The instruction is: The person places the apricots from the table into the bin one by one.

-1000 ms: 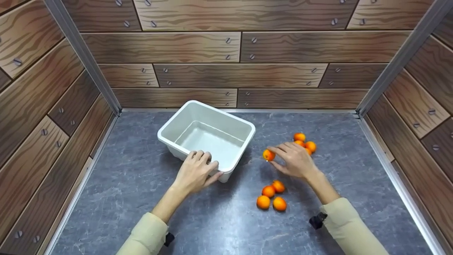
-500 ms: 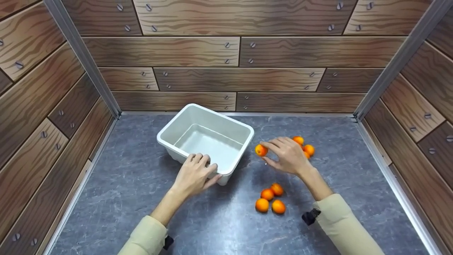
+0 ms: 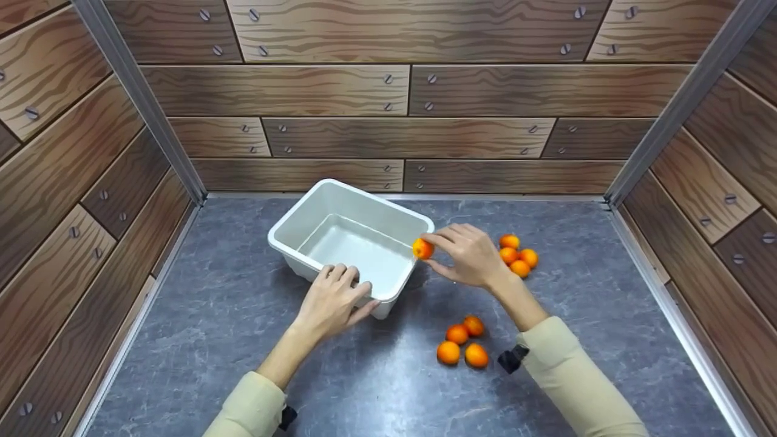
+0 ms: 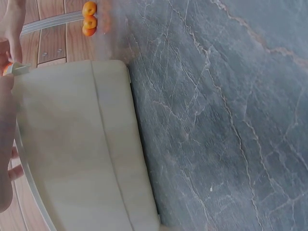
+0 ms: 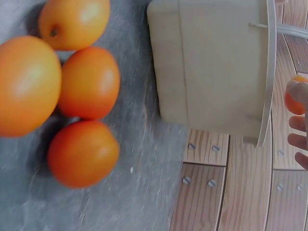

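Orange fruit (image 3: 423,248), small and round, is off the table in the head view, pinched between the thumb and fingers of the person's right hand (image 3: 467,252). From this angle it overlaps the right rim of a pale gray rectangular tub (image 3: 280,241). We see the left hand (image 3: 334,297) at the tub's near rim, its fingers bent over the edge and gripping it. On the gray marbled table (image 3: 243,340), four loose fruits (image 3: 520,269) sit close together just beyond the right wrist, and another four fruits (image 3: 457,334) lie nearer to us, to the right of the tub. Both arms wear light beige sleeves (image 3: 583,376). Wood-patterned walls (image 3: 340,91) rise on three sides.

In the left wrist view, turned sideways, the tub's outer wall fills much of the left half. We find part of a hand along the left border, a sliver of orange by the rim, and three fruits near the top.

In the right wrist view, also sideways, four fruits loom large at left beside the tub's wall. At the right edge, partly cut off, we see the fingers holding the fruit past the rim.
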Available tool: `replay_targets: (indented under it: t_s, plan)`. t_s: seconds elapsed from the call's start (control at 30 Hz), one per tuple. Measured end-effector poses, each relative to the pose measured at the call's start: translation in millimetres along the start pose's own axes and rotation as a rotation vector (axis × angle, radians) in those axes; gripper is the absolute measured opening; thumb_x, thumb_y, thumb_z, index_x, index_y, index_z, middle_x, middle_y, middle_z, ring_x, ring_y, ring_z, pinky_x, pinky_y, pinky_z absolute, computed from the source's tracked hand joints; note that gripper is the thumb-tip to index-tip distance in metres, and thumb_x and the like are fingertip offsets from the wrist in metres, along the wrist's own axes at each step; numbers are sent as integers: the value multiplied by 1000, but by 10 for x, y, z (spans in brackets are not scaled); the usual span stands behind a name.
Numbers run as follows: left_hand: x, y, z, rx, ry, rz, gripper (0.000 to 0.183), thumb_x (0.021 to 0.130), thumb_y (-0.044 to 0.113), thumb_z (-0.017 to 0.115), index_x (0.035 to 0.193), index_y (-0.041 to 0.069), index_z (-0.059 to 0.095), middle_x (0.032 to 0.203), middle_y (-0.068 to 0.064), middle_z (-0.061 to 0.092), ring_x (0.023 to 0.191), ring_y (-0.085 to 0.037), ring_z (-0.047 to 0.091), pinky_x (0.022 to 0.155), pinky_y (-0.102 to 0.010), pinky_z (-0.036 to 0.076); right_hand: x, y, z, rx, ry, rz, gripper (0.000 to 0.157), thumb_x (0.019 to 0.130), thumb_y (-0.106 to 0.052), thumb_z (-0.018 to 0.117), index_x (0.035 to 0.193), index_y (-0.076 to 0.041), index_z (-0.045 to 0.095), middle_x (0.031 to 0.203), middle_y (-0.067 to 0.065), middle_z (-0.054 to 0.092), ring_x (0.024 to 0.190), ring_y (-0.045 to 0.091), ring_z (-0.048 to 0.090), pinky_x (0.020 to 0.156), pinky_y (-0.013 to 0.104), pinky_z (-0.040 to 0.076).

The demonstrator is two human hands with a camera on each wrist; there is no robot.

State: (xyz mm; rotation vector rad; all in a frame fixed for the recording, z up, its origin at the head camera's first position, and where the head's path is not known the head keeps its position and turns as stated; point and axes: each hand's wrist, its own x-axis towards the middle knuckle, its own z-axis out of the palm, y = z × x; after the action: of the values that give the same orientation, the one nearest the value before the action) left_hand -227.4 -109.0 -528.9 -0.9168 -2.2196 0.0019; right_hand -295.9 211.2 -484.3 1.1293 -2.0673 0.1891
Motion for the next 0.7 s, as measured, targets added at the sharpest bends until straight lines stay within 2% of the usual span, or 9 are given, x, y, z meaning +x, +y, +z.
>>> replay_targets:
  t_s: [0.37, 0.7]
  plan:
    - [-21, 17, 1, 20, 7, 4, 37, 96, 58, 62, 94, 21, 61, 93, -3, 61, 87, -26, 60, 84, -41, 52, 253, -127, 169, 14, -63, -48, 50, 80, -40, 87, 120, -13, 76, 105, 4, 80, 89, 23, 75, 81, 37, 62]
    - [9, 1, 6, 29, 15, 10, 38, 95, 59, 64, 94, 21, 62, 93, -3, 62, 87, -26, 61, 83, -40, 52, 408, -156, 263, 7, -178, -38, 45, 89, -43, 80, 124, -15, 75, 107, 3, 79, 94, 23, 76, 85, 38, 63]
